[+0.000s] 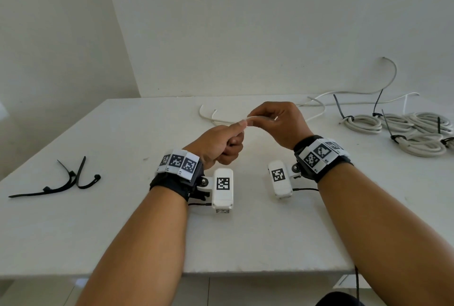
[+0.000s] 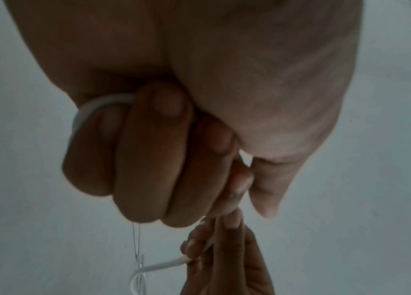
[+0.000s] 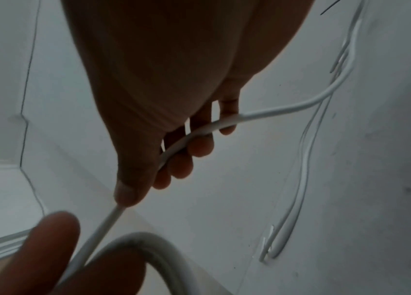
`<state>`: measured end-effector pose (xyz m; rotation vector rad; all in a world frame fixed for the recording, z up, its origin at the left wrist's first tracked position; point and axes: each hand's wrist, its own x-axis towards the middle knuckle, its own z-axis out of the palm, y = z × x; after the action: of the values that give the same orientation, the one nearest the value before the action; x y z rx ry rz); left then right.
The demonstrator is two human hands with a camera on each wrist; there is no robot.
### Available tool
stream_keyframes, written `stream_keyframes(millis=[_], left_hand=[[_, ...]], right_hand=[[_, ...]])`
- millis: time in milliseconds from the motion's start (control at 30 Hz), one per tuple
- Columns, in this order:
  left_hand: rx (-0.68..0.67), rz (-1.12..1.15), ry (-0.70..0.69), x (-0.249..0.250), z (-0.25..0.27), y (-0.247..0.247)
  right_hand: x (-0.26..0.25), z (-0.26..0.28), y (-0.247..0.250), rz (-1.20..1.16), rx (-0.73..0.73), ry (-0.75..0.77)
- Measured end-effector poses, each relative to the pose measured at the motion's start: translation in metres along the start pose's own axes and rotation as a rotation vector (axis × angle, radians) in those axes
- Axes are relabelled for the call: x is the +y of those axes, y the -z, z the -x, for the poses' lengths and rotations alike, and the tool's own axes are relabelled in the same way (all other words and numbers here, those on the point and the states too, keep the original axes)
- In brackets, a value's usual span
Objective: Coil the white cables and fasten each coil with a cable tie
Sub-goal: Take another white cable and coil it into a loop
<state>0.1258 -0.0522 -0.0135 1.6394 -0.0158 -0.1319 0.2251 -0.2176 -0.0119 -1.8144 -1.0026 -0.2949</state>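
Observation:
Both hands hold one loose white cable (image 1: 248, 119) above the middle of the white table (image 1: 122, 219). My left hand (image 1: 222, 143) is a fist, pinching the cable between thumb and forefinger; in the left wrist view a loop of the cable (image 2: 93, 105) curls out of the fist by the little finger. My right hand (image 1: 275, 121) grips the cable (image 3: 199, 131) under the thumb and across curled fingers (image 3: 199, 147). From there the cable (image 3: 300, 103) runs off to the right across the table. Its far part (image 1: 314, 106) lies loose behind the hands.
Several tied white coils (image 1: 407, 131) with black ties lie at the right rear. Loose black cable ties (image 1: 66, 180) lie at the left. Another white cable end (image 1: 206, 116) rests behind the hands. A wall stands just behind the table.

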Motion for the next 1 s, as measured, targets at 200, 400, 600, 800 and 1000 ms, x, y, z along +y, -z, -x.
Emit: stream_keyframes(millis=[200, 400, 600, 800, 1000], left_hand=[[-0.068, 0.246, -0.087, 0.002, 0.005, 0.002], [-0.010, 0.477, -0.200, 0.006, 0.005, 0.002], [0.076, 0.673, -0.356, 0.007, -0.002, 0.014], [0.183, 0.732, -0.424, 0.010, -0.001, 0.018], [0.372, 0.625, -0.372, 0.007, -0.007, 0.006]], right_hand=[[0.013, -0.003, 0.002, -0.004, -0.024, -0.113], [0.008, -0.001, -0.007, 0.040, -0.272, -0.198], [0.010, 0.000, -0.008, 0.117, -0.365, -0.219], [0.012, -0.002, -0.005, 0.132, -0.201, -0.196], [-0.006, 0.000, -0.012, 0.164, -0.425, -0.197]])
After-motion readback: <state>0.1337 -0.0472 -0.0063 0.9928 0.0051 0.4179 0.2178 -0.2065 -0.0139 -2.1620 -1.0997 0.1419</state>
